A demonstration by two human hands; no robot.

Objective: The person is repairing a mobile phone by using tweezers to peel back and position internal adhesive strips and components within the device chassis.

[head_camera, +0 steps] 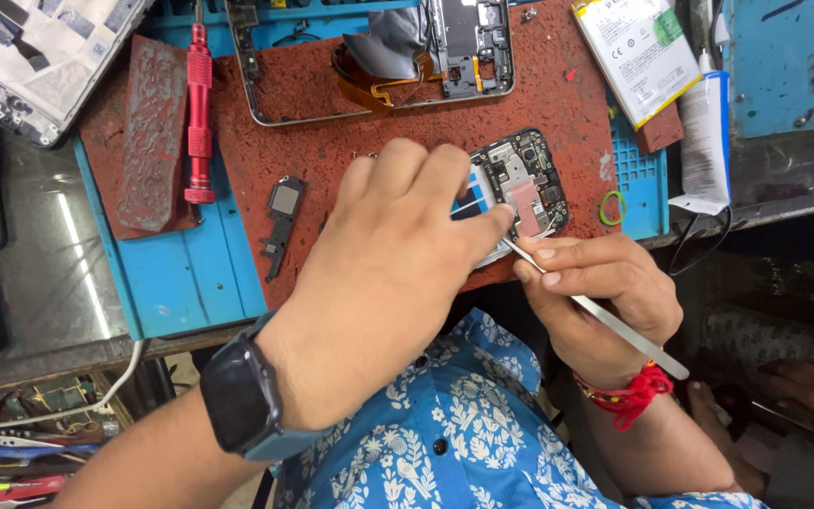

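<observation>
Nearest to you is your blue flowered shirt [454, 434], with a dark watch [237, 396] on your left wrist and a red thread band [635, 391] on your right one. Your left hand [383, 283] is curled down over the near edge of the red mat [350, 141], fingertips pressing on an opened phone [520, 184] to pin it there; most of the phone is hidden under your knuckles, so you only see its right part, the dark circuit board with a pinkish patch. Your right hand [595, 287] sits just right of it and a bit nearer, fingers closed around a thin metal pry tool [605, 316], held like a pen, with the tip touching the near right edge of the phone right beside your left fingertips. The phone lies at the near right of the mat, close to the bench edge. Left of your left hand a small black plastic part [280, 221] lies across the line where the red mat meets the blue mat [181, 278] underneath. A green rubber ring [611, 207] sits just right of the phone. Farther back on the left, a red screwdriver [200, 113] lies pointing away from you, next to a worn reddish strip [150, 132]. At the far edge there's a bare phone frame [369, 57] with an orange flex cable, and off to the far right a white battery [638, 52] with a white tube [706, 141] beside it.
</observation>
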